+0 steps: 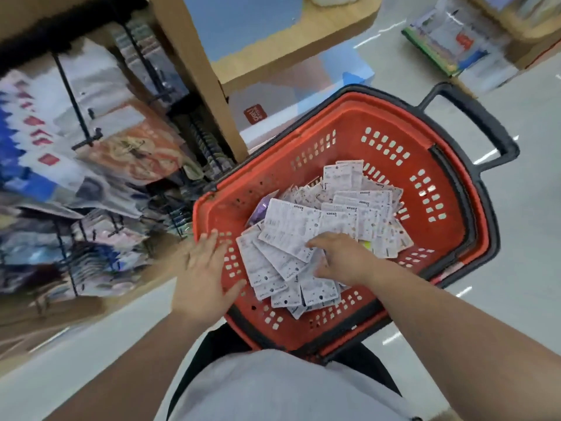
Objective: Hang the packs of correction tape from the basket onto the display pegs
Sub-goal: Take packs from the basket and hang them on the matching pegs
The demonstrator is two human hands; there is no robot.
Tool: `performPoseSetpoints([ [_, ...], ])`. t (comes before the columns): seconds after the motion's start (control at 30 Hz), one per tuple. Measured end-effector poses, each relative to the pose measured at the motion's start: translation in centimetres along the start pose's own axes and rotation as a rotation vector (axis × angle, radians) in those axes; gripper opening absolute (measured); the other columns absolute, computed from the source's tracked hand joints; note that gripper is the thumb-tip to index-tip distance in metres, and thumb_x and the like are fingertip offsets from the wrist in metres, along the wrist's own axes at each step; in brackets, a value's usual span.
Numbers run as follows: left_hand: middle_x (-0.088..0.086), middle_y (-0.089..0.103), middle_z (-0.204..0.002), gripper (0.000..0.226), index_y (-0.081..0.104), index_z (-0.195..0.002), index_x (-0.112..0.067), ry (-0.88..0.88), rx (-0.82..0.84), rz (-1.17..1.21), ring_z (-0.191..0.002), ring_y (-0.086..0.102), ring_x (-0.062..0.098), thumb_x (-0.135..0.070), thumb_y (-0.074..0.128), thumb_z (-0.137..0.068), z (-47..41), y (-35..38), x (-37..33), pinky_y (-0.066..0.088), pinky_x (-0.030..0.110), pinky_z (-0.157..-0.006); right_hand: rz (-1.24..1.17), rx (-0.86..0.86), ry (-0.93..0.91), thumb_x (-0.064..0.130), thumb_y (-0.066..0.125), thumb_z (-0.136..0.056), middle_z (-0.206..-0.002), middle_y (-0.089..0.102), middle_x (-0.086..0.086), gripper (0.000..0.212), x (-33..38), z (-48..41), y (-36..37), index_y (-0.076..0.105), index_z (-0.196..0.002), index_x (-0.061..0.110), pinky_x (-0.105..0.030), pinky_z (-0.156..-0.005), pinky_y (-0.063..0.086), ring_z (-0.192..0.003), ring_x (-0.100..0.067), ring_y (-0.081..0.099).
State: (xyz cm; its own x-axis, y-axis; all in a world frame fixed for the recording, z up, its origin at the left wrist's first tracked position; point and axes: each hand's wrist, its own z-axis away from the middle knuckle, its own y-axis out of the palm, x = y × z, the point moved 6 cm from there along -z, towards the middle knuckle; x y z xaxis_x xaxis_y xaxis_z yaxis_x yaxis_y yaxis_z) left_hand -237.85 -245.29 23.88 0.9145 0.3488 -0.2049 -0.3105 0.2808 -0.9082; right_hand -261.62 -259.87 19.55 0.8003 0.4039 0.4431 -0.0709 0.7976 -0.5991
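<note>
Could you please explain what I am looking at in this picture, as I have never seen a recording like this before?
There is no machine here. A person wears one wide-angle camera on the head, looking down at their own bare arms, which is why the edges bend. In front of them is a red shopping basket with a black handle. It holds a loose pile of white correction tape packs. The left hand is open, fingers straight, at the basket's near-left wall. The right hand reaches into the pile with curled fingers; whether it already grips a pack is unclear. On the left, blurred, are display pegs with hanging goods.
</note>
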Motion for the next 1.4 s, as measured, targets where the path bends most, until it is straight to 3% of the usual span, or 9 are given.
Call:
performPoseSetpoints([
  [0.27,0.011,0.036,-0.167,0.085,0.048,-0.154,-0.011,-0.017,-0.099,0.108,-0.156,0.03,0.032,-0.046,0.082,-0.084,2.4,2.1,0.0,0.022,0.057,-0.123,0.394,-0.152,-0.026,0.035,0.063,-0.092,-0.14,0.054,0.001,0.054,1.5,-4.1,1.6,0.052,-0.145,0.027,-0.04,-0.104,0.046,-0.128,-0.025,0.046],
  [0.4,0.015,0.048,-0.158,0.076,0.054,-0.148,-0.01,0.007,-0.157,0.11,-0.149,0.04,0.037,-0.047,0.076,-0.086,2.0,1.7,0.0,0.025,0.061,-0.121,0.546,-0.279,-0.229,0.031,0.057,-0.095,-0.108,0.069,0.002,0.025,2.6,-4.4,1.6,0.077,-0.107,0.021,-0.037,-0.085,0.05,-0.102,-0.023,0.056],
  [0.67,0.015,0.044,-0.161,0.088,0.043,-0.153,-0.016,0.175,-0.199,0.188,-0.148,0.041,0.04,-0.038,0.086,-0.08,0.5,0.0,-2.2,0.027,0.058,-0.122,0.3,-0.564,-0.474,0.027,0.05,-0.097,-0.08,0.067,0.0,0.03,8.0,-0.5,-2.4,0.072,-0.083,0.014,-0.04,-0.065,0.054,-0.073,-0.027,0.061],
  [0.77,0.009,0.055,-0.154,0.063,0.056,-0.145,-0.017,0.213,-0.058,0.242,-0.141,0.051,0.035,-0.035,0.079,-0.089,-1.2,0.5,-3.7,0.038,0.053,-0.118,0.134,-0.467,-0.494,0.032,0.045,-0.095,-0.084,0.067,0.002,0.032,10.2,1.6,-2.8,0.072,-0.088,0.015,-0.035,-0.062,0.052,-0.073,-0.022,0.063],
  [0.87,-0.002,0.07,-0.095,0.011,0.062,-0.104,-0.022,0.077,0.112,0.453,-0.092,0.067,0.028,-0.033,0.066,-0.101,-1.8,1.5,-3.8,0.049,0.038,-0.075,-0.118,-0.43,-0.398,0.036,0.055,-0.1,-0.096,0.07,0.005,0.026,9.3,1.6,-4.0,0.073,-0.103,0.019,-0.034,-0.074,0.051,-0.086,-0.015,0.063],
  [0.93,-0.004,0.06,-0.077,0.018,0.052,-0.09,-0.026,-0.074,0.105,0.606,-0.077,0.058,0.027,-0.032,0.062,-0.103,-1.3,1.9,-3.1,0.041,0.038,-0.065,-0.166,-0.418,-0.264,0.033,0.059,-0.101,-0.117,0.07,0.002,0.027,6.4,-0.2,-4.8,0.068,-0.125,0.022,-0.038,-0.093,0.049,-0.108,-0.017,0.061],
  [1.07,0.003,0.075,-0.108,0.016,0.067,-0.114,-0.022,-0.372,-0.085,1.061,-0.101,0.07,0.023,-0.034,0.061,-0.104,1.1,1.4,-1.8,0.056,0.042,-0.09,0.237,-0.12,-0.098,0.029,0.07,-0.091,-0.165,0.028,0.003,0.071,1.7,-5.4,-3.5,0.037,-0.153,0.042,-0.053,-0.119,0.029,-0.15,-0.032,0.028],
  [1.2,-0.018,0.076,-0.115,0.019,0.068,-0.12,-0.032,-0.522,-0.224,1.25,-0.106,0.07,0.002,-0.023,0.057,-0.108,3.4,0.0,-1.7,0.055,0.025,-0.09,0.506,0.088,-0.199,0.019,0.076,-0.085,-0.169,-0.01,0.003,0.097,1.6,-8.0,-1.5,0.019,-0.16,0.04,-0.054,-0.125,0.015,-0.154,-0.034,0.014],
  [1.4,-0.011,0.079,-0.109,0.017,0.069,-0.119,-0.025,-0.71,-0.324,1.369,-0.1,0.075,0.01,-0.02,0.057,-0.108,4.9,0.7,-1.9,0.056,0.032,-0.086,0.552,0.008,-0.395,0.005,0.064,-0.09,-0.171,0.009,-0.001,0.071,2.6,-8.2,-1.9,0.04,-0.156,0.019,-0.044,-0.124,0.023,-0.152,-0.033,0.023],
])
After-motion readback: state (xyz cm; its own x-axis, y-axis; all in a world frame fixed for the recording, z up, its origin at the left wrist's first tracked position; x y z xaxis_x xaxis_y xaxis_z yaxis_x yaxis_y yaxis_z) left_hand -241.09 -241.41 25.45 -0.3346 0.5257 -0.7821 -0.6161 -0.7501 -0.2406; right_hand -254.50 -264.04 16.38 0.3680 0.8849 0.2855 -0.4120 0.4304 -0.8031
